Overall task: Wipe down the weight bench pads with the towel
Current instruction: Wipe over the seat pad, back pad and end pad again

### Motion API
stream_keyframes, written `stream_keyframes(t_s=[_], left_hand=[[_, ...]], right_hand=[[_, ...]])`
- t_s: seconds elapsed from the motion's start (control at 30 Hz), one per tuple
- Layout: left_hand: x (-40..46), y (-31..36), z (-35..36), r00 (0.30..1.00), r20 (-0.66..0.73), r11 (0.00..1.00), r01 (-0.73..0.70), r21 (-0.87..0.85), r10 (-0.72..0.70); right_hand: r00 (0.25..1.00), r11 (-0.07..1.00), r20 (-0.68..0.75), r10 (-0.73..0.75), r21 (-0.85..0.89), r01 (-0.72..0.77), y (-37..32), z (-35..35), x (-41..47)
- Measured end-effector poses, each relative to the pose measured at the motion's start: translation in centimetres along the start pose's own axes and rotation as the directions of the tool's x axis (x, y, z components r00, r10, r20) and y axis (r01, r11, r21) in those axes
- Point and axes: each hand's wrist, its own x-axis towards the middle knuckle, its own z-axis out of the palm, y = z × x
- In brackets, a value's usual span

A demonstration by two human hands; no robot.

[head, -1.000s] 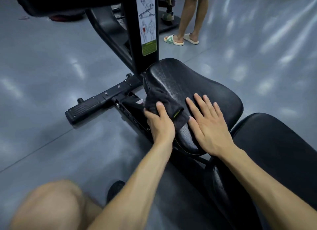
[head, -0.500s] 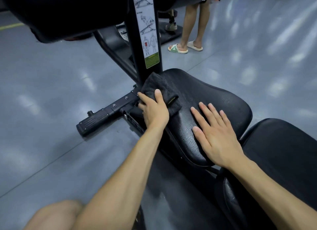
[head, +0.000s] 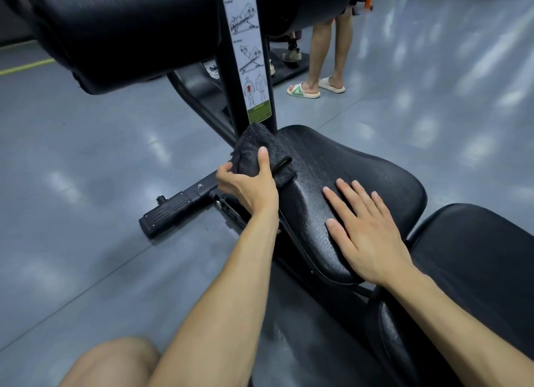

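A dark grey towel (head: 254, 149) is bunched at the far left corner of the black seat pad (head: 361, 170), against the upright post. My left hand (head: 248, 184) grips the towel, thumb on top. My right hand (head: 364, 227) lies flat on the near half of the seat pad, fingers spread, holding nothing. A second black pad (head: 474, 259) adjoins the seat at the lower right. Large black roller pads (head: 124, 31) hang above at the top left.
The black upright post carries a white instruction sticker (head: 248, 57). A black foot peg bar (head: 179, 204) sticks out left over the grey floor (head: 72, 184). Another person's legs in sandals (head: 318, 87) stand behind the bench. My bare knee (head: 112, 360) is at the bottom.
My left hand has slid the towel from the seat pad's near left side up to its far corner by the post. My right hand stayed flat on the pad.
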Motion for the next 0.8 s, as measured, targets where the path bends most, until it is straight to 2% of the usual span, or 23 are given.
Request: stream_keyframes(t_s=[0.07,0.2,0.33,0.5,0.6,0.7,0.8], left_hand=[[-0.2,0.1,-0.1,1.0,-0.024,1.0,0.016,0.018,-0.015],[0.1,0.1,-0.2,0.997,0.04,0.985,0.059,0.16,-0.066],[-1.1,-0.8,-0.3,0.973,0.232,0.957,-0.064,0.284,-0.003],[2.6,0.2,0.4,0.966,0.256,0.904,-0.128,0.407,0.021],[5.0,1.8,0.8,0.941,0.333,0.824,-0.231,0.518,0.054],[5.4,1.6,-0.3,0.903,0.418,0.768,-0.339,0.544,0.103],[5.0,0.9,-0.5,0.883,0.425,0.689,-0.434,0.58,0.198]], right_hand=[[1.0,1.0,-0.005,0.0,-0.001,0.0,0.0,0.1,0.0],[1.0,1.0,-0.013,0.001,0.003,-0.001,0.0,0.2,0.0],[1.0,1.0,-0.013,0.005,-0.012,-0.005,-0.1,0.2,0.0],[1.0,1.0,-0.009,0.003,-0.006,-0.003,0.0,0.3,0.2],[1.0,1.0,-0.01,0.007,-0.006,-0.007,0.0,0.3,0.2],[1.0,1.0,-0.014,0.006,-0.009,-0.006,-0.2,0.2,0.1],[1.0,1.0,-0.02,0.007,-0.016,-0.007,-0.2,0.2,0.0]])
